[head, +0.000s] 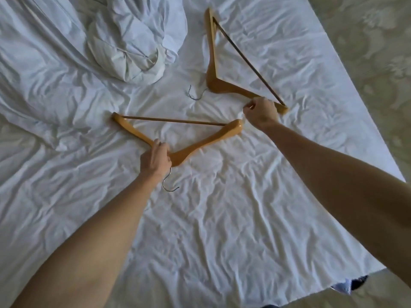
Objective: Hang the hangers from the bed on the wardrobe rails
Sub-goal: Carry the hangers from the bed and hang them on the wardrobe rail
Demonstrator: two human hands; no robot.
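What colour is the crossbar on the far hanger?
Dark brown, nearly black, on the far hanger; its crossbar shows in the head view.

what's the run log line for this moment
left hand: grips near hanger at neck | right hand: closing on far hanger arm end | both on bed sheet

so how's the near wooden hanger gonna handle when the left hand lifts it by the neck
The near hanger looks like solid wood with a crossbar, so it should probably stay stiff. The left hand has its grip near the middle, so it likely lifts level. Its wire hook might snag the rumpled sheet.
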